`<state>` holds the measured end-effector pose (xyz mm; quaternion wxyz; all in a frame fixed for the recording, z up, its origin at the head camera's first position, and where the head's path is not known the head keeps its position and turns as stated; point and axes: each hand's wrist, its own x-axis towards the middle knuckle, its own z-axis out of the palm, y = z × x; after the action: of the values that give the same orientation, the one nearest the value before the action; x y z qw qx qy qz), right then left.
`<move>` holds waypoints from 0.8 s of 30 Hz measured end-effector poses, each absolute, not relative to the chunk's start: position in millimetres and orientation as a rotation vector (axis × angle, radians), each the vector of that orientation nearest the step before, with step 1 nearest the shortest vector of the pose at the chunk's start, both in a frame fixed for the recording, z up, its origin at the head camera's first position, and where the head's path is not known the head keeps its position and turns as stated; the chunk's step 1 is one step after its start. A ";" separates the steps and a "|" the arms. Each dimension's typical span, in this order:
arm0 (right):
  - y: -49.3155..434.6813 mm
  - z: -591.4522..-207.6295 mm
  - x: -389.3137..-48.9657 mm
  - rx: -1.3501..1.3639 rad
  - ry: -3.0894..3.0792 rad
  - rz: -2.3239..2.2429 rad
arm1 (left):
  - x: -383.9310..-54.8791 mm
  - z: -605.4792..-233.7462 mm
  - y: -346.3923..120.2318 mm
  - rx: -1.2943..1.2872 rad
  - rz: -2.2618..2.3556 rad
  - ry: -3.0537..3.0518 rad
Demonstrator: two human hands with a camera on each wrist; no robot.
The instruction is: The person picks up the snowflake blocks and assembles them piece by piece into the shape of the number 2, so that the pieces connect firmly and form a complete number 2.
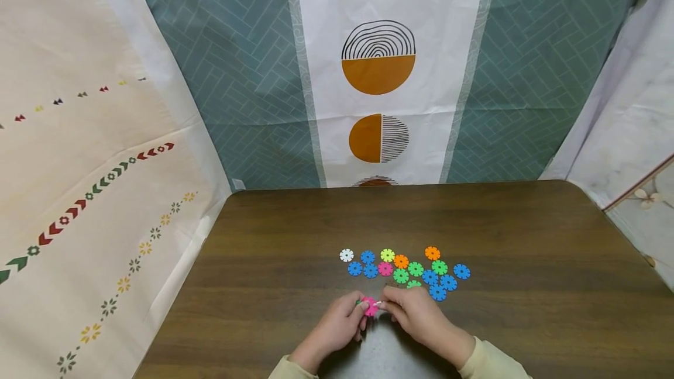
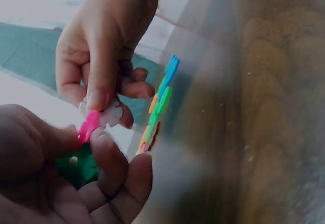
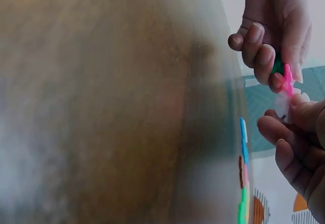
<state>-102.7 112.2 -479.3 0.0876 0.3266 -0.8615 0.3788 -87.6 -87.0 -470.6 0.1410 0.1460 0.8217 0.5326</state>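
My left hand (image 1: 339,323) pinches a pink notched disc (image 1: 371,307) between thumb and fingers, low over the table. A green disc (image 2: 78,167) sits against the pink one, partly covered by the left fingers. From the other side my right hand (image 1: 418,316) pinches a white notched disc (image 2: 110,115) by thumb and fingers. The white disc's edge meets the pink disc at an angle; how deeply their slots engage cannot be made out. In the right wrist view, the pink disc appears edge-on between both hands.
Just beyond the hands lie several loose discs: blue (image 1: 461,272), green (image 1: 415,269), orange (image 1: 432,253), yellow (image 1: 387,255), pink (image 1: 385,268) and white (image 1: 346,255). A brown disc (image 2: 154,136) is among them. The wooden table (image 1: 253,250) ends at hanging cloths (image 1: 253,75).
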 end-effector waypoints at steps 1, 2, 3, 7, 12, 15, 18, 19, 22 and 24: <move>112.8 -479.2 -102.5 0.974 -2.559 1.127 | -87.9 -470.5 -87.6 0.414 1.567 2.338; 113.5 -479.0 -102.3 0.972 -2.554 1.126 | -88.2 -469.9 -88.0 0.410 1.590 2.311; 114.2 -478.7 -102.3 0.970 -2.549 1.122 | -88.5 -469.3 -88.5 0.409 1.599 2.300; 115.7 -477.6 -102.3 0.940 -2.529 1.122 | -88.6 -466.1 -89.7 0.446 1.542 2.362; 114.5 -476.9 -102.9 0.901 -2.555 1.157 | -88.7 -468.6 -88.1 0.583 1.451 2.527; 114.5 -475.9 -104.9 0.864 -2.580 1.161 | -89.7 -472.6 -88.7 0.568 1.471 2.570; 115.9 -474.6 -108.5 0.789 -2.602 1.119 | -91.2 -475.3 -91.9 0.497 1.501 2.577; 116.6 -474.4 -110.1 0.760 -2.620 1.090 | -91.8 -475.8 -93.3 0.474 1.506 2.579; 118.1 -474.3 -115.4 0.670 -2.696 0.958 | -93.4 -475.1 -97.6 0.425 1.504 2.594; 118.3 -475.6 -119.2 0.627 -2.760 0.867 | -94.6 -474.3 -99.7 0.408 1.470 2.641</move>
<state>-119.2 118.3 -475.6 0.0907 0.2111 -0.9285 0.2916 -94.6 -99.7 -474.3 0.0460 0.1336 0.8650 0.4815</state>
